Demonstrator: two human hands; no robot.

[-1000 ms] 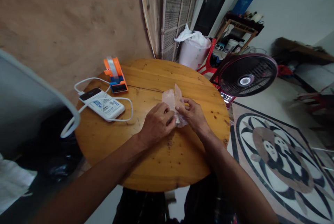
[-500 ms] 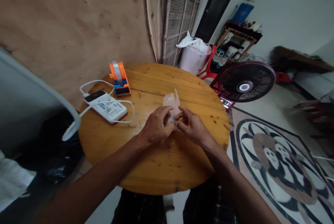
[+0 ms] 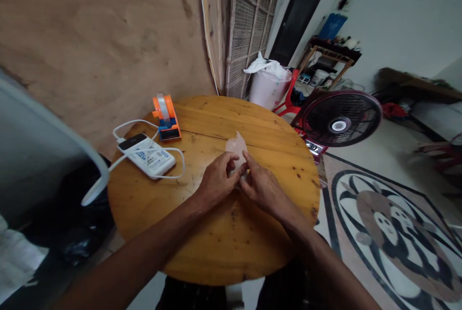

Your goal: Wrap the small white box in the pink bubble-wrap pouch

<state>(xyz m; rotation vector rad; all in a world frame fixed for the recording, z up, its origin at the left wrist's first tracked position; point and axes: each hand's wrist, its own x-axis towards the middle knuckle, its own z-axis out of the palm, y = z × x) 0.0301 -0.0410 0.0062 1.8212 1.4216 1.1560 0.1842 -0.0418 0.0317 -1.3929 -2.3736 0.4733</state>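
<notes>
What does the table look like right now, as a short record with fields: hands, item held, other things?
left hand: fingers pinched on the plastic bag
right hand: fingers pinched on the same bag, touching the left hand
plastic bag: small, clear, pinkish, top sticking up past the fingertips
table: round, wooden
power bank: white, left of the hands, white cable looped around it
tape dispenser: orange and blue, at the far left edge
fan: on the floor, right of the table
</notes>
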